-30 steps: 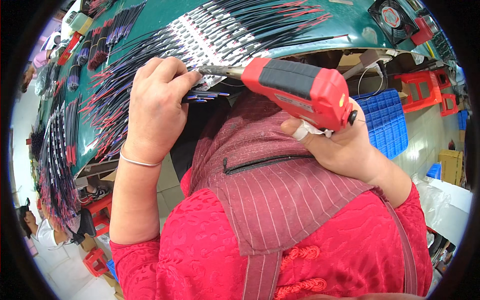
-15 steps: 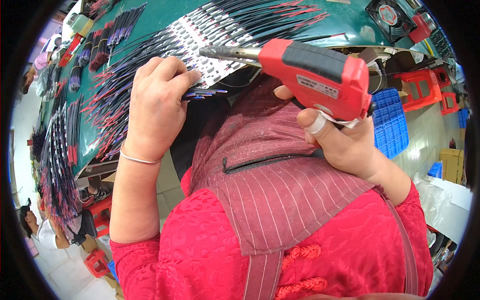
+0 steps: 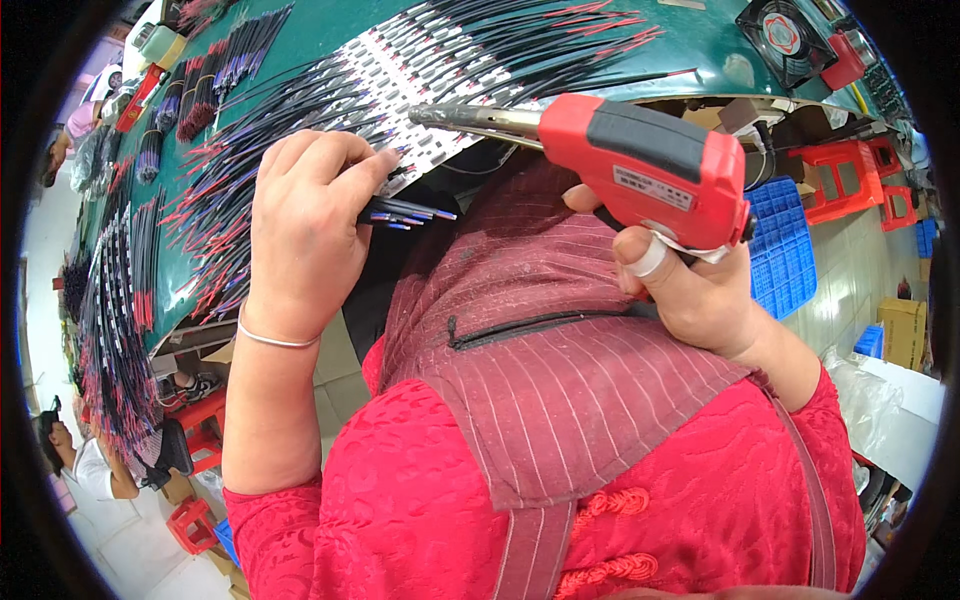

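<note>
My left hand is closed around a bundle of thin black wires with coloured tips, its thumb and forefinger near the edge of a white circuit board panel. Rows of black wires with red and blue ends fan out from both sides of this panel. In my right hand is a red and black soldering gun, gripped by its handle. Its long metal nose points left, and the tip is over the panel; I cannot tell whether they touch. White tape wraps my right thumb.
A green table carries tied wire bundles at the left and a black fan at the far right. Red stools and a blue crate stand right of me. Another person is at the far left.
The soldering gun and my right hand have shifted slightly right and toward me. My left hand has moved slightly toward me, still holding the wires.
</note>
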`<state>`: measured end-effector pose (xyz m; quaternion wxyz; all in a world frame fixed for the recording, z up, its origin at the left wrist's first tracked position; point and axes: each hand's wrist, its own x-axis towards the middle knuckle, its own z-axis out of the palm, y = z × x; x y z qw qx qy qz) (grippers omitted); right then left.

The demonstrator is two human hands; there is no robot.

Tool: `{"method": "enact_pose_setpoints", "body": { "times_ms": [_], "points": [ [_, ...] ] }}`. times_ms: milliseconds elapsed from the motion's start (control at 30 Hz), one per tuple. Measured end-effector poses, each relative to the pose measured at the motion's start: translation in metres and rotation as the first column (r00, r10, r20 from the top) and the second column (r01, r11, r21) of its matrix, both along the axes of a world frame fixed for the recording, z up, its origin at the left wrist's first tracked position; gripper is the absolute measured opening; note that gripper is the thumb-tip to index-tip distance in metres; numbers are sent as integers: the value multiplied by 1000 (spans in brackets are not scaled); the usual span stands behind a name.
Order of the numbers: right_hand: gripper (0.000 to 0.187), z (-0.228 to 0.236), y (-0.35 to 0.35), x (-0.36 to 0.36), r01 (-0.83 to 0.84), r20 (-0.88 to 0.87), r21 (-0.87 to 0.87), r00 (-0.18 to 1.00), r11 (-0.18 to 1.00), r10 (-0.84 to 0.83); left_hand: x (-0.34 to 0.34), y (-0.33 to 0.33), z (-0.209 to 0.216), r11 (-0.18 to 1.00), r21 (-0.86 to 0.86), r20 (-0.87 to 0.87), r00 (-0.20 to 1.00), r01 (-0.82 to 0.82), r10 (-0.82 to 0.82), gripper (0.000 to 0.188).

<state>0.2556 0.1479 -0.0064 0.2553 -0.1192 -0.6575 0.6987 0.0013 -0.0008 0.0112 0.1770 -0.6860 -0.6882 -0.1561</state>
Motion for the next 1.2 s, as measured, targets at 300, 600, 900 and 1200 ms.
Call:
{"method": "enact_pose_setpoints", "body": {
  "times_ms": [300, 600, 900, 1200],
  "points": [
    [34, 0, 8, 1, -18, 95, 56, 995, 998, 12, -3, -4, -8, 997, 69, 17, 999, 41, -43, 35],
    [37, 4, 6, 0, -33, 119, 111, 993, 993, 20, -1, -3, -2, 997, -45, 5, 998, -56, 57, 40],
    [36, 4, 8, -2, -39, 155, 144, 988, 989, 17, 2, 0, -12, 997, 28, -66, 995, -69, 70, 22],
    [37, 4, 8, -1, -55, 175, 55, 984, 997, 45, 11, 4, -19, 991, 63, -59, 991, -118, 122, 20]
  ]
}}
